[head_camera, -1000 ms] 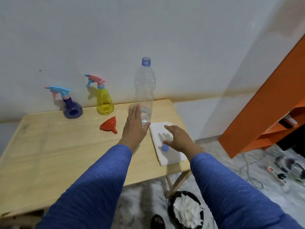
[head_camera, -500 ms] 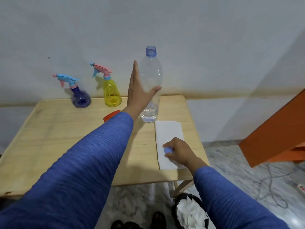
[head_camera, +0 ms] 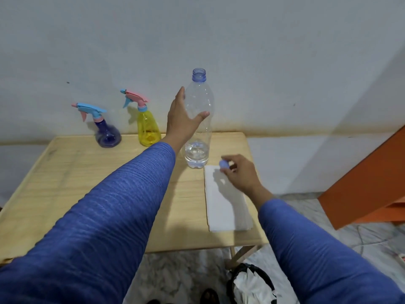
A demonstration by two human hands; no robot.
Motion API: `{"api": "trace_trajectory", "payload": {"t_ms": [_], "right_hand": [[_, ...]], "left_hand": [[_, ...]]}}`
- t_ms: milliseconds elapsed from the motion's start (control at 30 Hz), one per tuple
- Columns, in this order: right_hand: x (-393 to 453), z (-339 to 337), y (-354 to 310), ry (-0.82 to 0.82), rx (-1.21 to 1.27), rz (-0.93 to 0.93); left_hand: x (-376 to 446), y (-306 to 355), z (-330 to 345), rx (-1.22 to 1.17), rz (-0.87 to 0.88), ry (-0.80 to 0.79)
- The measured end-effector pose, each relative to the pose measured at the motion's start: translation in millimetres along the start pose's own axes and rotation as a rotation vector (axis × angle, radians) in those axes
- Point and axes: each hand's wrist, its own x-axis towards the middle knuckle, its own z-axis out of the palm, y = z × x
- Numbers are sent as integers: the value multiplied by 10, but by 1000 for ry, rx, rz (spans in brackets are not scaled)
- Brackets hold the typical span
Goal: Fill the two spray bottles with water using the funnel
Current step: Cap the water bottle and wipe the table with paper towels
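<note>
A tall clear water bottle [head_camera: 198, 148] stands uncapped on the wooden table [head_camera: 76, 172], with a little water at its bottom. My left hand [head_camera: 182, 121] is against its upper body, fingers straight along the left side and thumb across the front. My right hand [head_camera: 240, 174] pinches the blue bottle cap [head_camera: 224, 165] just above the white cloth [head_camera: 223, 207]. A purple spray bottle [head_camera: 107, 134] and a yellow spray bottle [head_camera: 148, 128] stand by the wall with their spray heads on. My left arm hides the red funnel.
An orange shelf unit [head_camera: 368, 183] stands to the right of the table. A black bin [head_camera: 252, 284] with white paper in it sits on the marble floor below the table's front right corner. The wall runs close behind the table.
My left hand rose from the table to the bottle's upper body. My right hand picked the blue cap off the cloth and lifted it toward the bottle.
</note>
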Motion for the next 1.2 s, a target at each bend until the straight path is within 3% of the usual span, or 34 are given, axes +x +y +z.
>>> {"api": "trace_trajectory", "payload": {"t_ms": [100, 233, 567, 733, 900, 1000, 1133, 1200], "right_hand": [[366, -312, -446, 201, 178, -77], [762, -663, -1073, 271, 226, -248], [1129, -877, -1568, 35, -31, -431], [1195, -1013, -1770, -145, -301, -491], [1303, -974, -1844, -87, -403, -464], [1329, -862, -1770, -11, -321, -409], [1319, -864, -1693, -280, 43, -306], [1319, -854, -1658, -300, 157, -274]], "left_hand": [[25, -5, -7, -3, 20, 6], [51, -38, 1, -54, -4, -9], [44, -84, 51, -180, -35, -40], [36, -103, 38, -185, -30, -48], [47, -106, 45, -180, -37, -49], [47, -112, 48, -178, -30, -49], [55, -125, 17, -190, -31, -54], [49, -136, 18, -194, -28, -49]]}}
